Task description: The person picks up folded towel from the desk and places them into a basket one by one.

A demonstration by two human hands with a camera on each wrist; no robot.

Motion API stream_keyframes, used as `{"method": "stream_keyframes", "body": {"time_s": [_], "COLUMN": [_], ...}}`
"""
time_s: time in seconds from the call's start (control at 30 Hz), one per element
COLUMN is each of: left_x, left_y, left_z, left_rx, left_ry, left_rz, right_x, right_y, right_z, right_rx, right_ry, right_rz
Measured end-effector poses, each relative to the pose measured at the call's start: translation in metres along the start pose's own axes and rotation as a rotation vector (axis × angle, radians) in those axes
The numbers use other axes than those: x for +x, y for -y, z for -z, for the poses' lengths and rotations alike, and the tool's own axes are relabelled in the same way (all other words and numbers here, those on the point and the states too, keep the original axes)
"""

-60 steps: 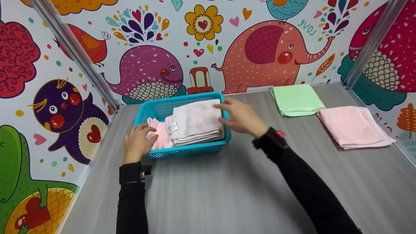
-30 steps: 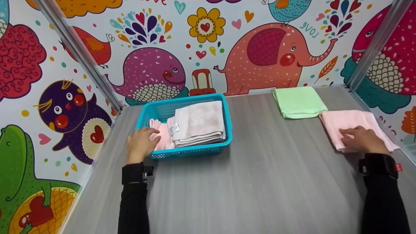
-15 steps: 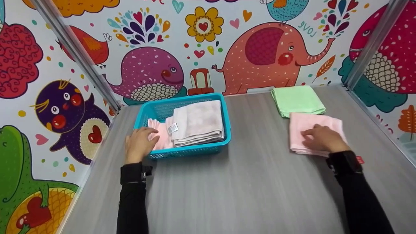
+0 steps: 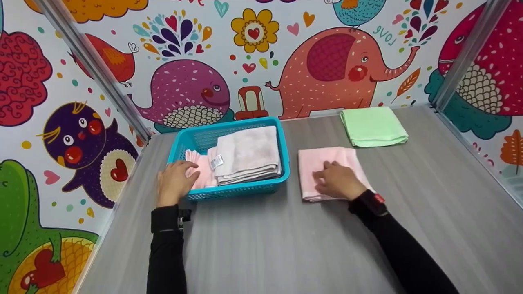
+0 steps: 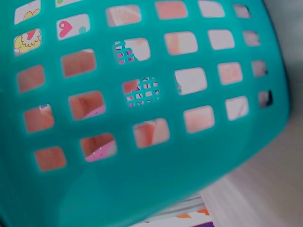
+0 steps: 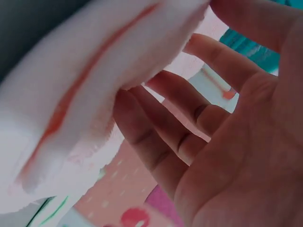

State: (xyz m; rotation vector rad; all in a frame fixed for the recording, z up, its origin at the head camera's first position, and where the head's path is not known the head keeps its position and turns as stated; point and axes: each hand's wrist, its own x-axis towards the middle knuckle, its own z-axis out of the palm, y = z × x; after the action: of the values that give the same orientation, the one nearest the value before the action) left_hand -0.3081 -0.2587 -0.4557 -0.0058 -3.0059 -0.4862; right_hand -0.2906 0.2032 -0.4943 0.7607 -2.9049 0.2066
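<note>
In the head view my left hand (image 4: 175, 181) holds the near left corner of the blue plastic basket (image 4: 237, 192), with its fingertips over the rim beside a pink towel (image 4: 199, 166). Skin shows through the holes of the basket wall (image 5: 156, 109) in the left wrist view. To the basket's right, my right hand (image 4: 340, 181) grips a folded pink towel (image 4: 312, 157) from above. In the right wrist view the fingertips meet a raised fold of this towel (image 6: 99, 61) and are partly hidden by it.
Inside the basket lies a stack of folded pale towels (image 4: 251, 149), with a white label (image 4: 217, 161) at its left edge. A folded green towel (image 4: 374, 126) is at the back right of the grey table (image 4: 261, 245). Printed panels close off the back and sides.
My right hand went from the basket to the pink towel at the far right, then brought it left to beside the basket. The left hand stayed at the basket.
</note>
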Motion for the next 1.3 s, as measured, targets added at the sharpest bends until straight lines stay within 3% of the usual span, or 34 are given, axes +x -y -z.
{"method": "stream_keyframes", "body": {"time_s": [0.2, 0.43, 0.7, 0.93, 1.13, 1.3], "left_x": [-0.001, -0.004, -0.005, -0.005, -0.006, -0.012], "left_y": [-0.004, -0.011, -0.010, -0.011, -0.031, -0.068], "left_z": [0.000, 0.002, 0.001, 0.002, 0.006, 0.005], "left_rx": [0.000, 0.012, 0.016, 0.023, -0.005, -0.083], "left_ry": [-0.008, -0.098, -0.081, -0.106, -0.170, -0.331], "left_rz": [0.001, -0.006, 0.002, -0.020, -0.046, -0.182], "right_x": [0.009, 0.009, 0.008, 0.007, 0.007, 0.005], "right_y": [0.018, 0.017, 0.017, 0.018, 0.018, 0.018], "right_z": [-0.004, -0.006, -0.007, -0.008, -0.008, -0.008], "right_rx": [-0.015, -0.017, -0.020, -0.026, -0.019, -0.023], "right_ry": [0.032, 0.057, 0.036, 0.023, 0.039, 0.028], "right_rz": [-0.011, -0.017, -0.001, 0.005, -0.002, 0.001]}}
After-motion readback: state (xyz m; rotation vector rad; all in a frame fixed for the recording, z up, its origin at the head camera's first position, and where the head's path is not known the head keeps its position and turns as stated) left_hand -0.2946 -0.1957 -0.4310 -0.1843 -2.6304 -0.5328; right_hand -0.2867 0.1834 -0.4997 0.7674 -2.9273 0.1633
